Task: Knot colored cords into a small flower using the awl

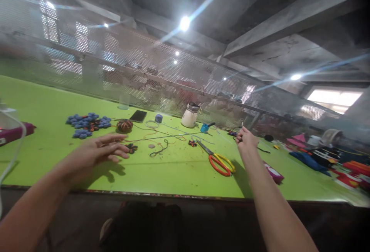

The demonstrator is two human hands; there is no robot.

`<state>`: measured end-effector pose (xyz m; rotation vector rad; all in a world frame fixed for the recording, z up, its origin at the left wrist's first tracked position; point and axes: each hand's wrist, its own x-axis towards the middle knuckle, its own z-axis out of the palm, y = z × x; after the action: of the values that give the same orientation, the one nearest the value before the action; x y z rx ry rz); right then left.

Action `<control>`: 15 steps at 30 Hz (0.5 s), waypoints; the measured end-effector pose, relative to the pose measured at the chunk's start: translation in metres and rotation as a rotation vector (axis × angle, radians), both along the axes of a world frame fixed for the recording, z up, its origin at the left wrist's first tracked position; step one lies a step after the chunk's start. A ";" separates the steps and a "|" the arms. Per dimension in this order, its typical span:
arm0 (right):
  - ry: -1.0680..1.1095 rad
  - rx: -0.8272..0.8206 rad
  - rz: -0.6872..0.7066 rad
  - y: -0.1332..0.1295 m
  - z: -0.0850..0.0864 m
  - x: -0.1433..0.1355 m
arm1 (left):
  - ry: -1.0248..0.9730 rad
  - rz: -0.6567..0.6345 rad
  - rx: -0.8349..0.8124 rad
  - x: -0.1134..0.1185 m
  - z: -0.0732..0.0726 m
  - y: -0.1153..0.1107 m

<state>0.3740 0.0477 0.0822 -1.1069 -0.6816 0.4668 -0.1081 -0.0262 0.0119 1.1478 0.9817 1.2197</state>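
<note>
My left hand hovers low over the green table with fingers stretched apart. By its fingertips is a small dark crocheted flower with orange in it; whether they touch, I cannot tell. My right hand is closed in a pinch, raised at the right. A thin tip sticks up from it, too small to name. Dark yarn runs across the table between the hands. Between them also lie scissors with red and yellow handles, another small dark flower and a loose yarn loop.
Blue crocheted flowers are piled at left beside a brown yarn ball and a phone. A white jug and a blue container stand farther back. A perforated screen borders the table. Colourful pieces crowd the right.
</note>
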 end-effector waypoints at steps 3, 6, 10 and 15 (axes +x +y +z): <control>0.011 0.019 0.044 0.006 -0.007 -0.025 | -0.181 -0.179 -0.070 0.015 0.006 -0.002; -0.025 0.046 0.120 0.011 -0.013 -0.053 | -0.338 -0.248 -0.067 0.030 0.011 -0.003; -0.099 0.027 0.257 0.012 -0.026 -0.091 | -0.433 -0.339 -0.121 0.043 0.020 -0.002; -0.206 0.019 0.506 0.010 -0.043 -0.135 | -0.355 -0.380 -0.150 0.059 0.035 0.002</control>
<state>0.2391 0.0576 0.0393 -0.9677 -1.1553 0.7807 -0.0492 -0.0238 0.0470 0.9082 0.5460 0.9792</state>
